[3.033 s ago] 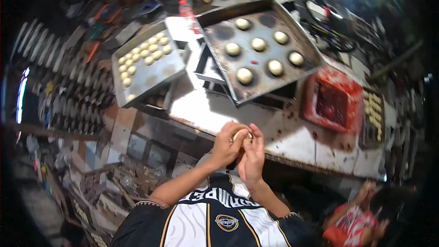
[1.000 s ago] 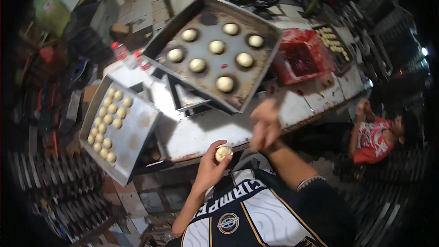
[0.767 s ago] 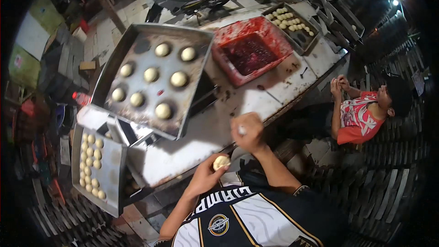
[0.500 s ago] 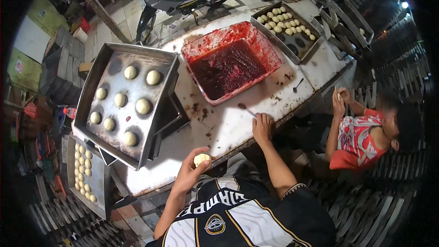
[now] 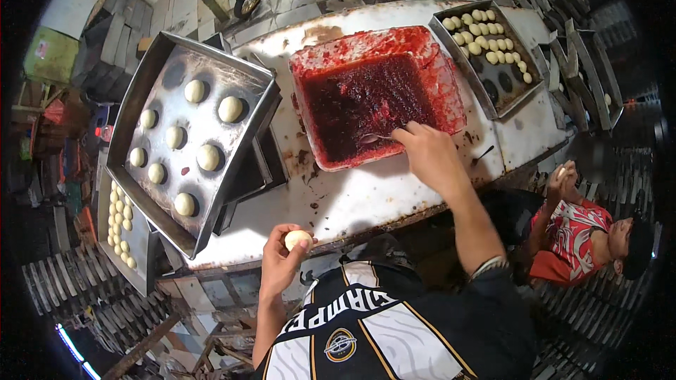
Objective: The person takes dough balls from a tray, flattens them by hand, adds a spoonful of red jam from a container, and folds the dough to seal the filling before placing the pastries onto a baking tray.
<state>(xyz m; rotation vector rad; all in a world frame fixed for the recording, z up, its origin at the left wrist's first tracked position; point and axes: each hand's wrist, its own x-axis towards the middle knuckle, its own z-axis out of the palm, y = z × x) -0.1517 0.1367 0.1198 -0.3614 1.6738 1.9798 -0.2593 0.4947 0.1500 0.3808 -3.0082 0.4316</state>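
Observation:
A round piece of pale dough rests in my left hand, its fingers curled around it just off the table's front edge. My right hand reaches over the near rim of a rectangular tub and grips a metal spoon. The spoon's bowl is at the dark red, jam-like filling inside that tub. To the left, a large metal tray stands tilted on other pans, with several dough balls spaced out on it.
A second tray of small dough balls sits at the far right. Another tray with dough balls is at the lower left. A dark spoon lies on the stained white table. At right, a co-worker holds up both hands.
My right hand has lifted the spoon from the table and carried it forward into the tub. My left hand still holds the dough. The view has shifted, and the co-worker's head has turned.

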